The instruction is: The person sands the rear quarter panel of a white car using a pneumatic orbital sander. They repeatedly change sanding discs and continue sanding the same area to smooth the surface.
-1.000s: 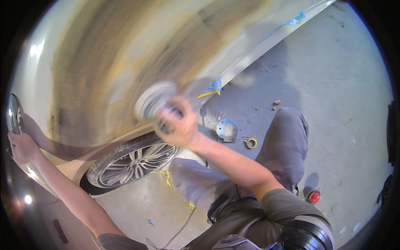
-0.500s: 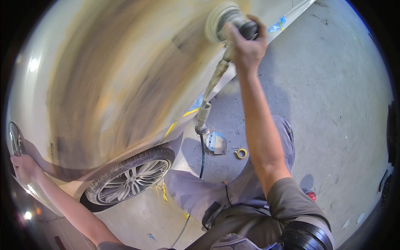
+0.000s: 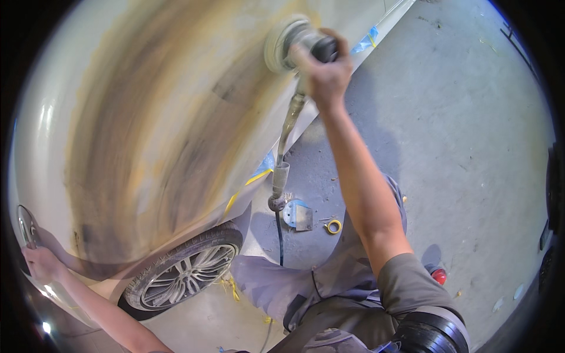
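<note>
My right hand (image 3: 326,76) is wrapped round the black-topped body of an orbital sander (image 3: 299,36). The sander's round pad faces the side of a pale car (image 3: 50,147), over the right edge of a wide sanded patch (image 3: 123,117) with brown, yellow and grey bands. A dusty tube (image 3: 289,123) trails down from the sander to a dark hose (image 3: 279,235). At the far left, my left hand (image 3: 44,265) rests against the car's edge, just below an oval glossy fitting (image 3: 26,226). Its fingertips are hard to make out near the dark rim.
A car wheel (image 3: 188,276) sits low between my arms. On the grey floor (image 3: 471,147) lie a blue disc (image 3: 290,215) with a grey square sheet (image 3: 303,219) and a yellow tape roll (image 3: 333,227). Blue masking (image 3: 365,40) hangs along the car's lower edge. A red object (image 3: 438,275) is beside my right sleeve.
The sander and my right hand have shifted left and slightly down in view, partly because the view itself has moved. My left hand stays at the car's edge.
</note>
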`<action>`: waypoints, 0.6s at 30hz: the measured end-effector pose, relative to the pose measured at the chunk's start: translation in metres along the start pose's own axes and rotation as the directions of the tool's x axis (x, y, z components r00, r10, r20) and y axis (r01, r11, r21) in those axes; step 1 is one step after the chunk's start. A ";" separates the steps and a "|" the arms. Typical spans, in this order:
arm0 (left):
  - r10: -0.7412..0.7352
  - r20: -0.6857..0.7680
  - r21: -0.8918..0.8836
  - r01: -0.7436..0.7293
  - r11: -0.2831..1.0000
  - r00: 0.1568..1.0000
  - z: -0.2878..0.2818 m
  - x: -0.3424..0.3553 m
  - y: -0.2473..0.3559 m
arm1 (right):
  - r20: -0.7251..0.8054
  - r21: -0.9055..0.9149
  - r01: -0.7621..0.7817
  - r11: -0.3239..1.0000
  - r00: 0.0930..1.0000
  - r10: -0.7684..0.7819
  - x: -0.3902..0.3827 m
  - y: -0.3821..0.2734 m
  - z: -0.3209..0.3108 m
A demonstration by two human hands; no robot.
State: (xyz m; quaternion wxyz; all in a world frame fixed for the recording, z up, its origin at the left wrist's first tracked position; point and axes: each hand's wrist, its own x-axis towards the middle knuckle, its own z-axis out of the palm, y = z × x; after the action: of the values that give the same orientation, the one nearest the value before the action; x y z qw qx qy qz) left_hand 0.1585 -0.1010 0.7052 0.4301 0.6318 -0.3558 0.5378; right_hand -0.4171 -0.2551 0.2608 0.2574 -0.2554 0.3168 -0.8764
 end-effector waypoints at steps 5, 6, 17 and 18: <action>-0.010 -0.038 0.088 0.014 0.996 0.999 0.012 0.013 -0.016 | -0.043 -0.292 0.030 0.956 0.998 -0.044 -0.049 -0.012 0.023; 0.015 -0.044 0.036 -0.013 0.999 0.999 0.012 0.011 -0.015 | 0.037 -0.227 0.312 0.923 0.949 -0.312 -0.082 -0.017 0.036; 0.369 0.147 0.584 -0.382 0.716 0.918 0.037 0.042 -0.051 | 0.372 -0.322 0.584 0.746 0.802 -0.467 -0.168 -0.030 0.057; 0.475 0.148 0.585 -0.464 0.666 0.868 0.039 0.045 -0.054 | 0.278 -0.272 0.619 0.737 0.784 -0.556 -0.130 -0.031 0.047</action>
State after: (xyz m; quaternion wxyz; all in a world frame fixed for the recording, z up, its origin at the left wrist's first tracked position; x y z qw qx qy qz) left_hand 0.2298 -0.1168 0.7390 0.0564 0.6173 -0.3123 0.7199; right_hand -0.3014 -0.1752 0.2768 -0.0556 -0.4610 0.3453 -0.8156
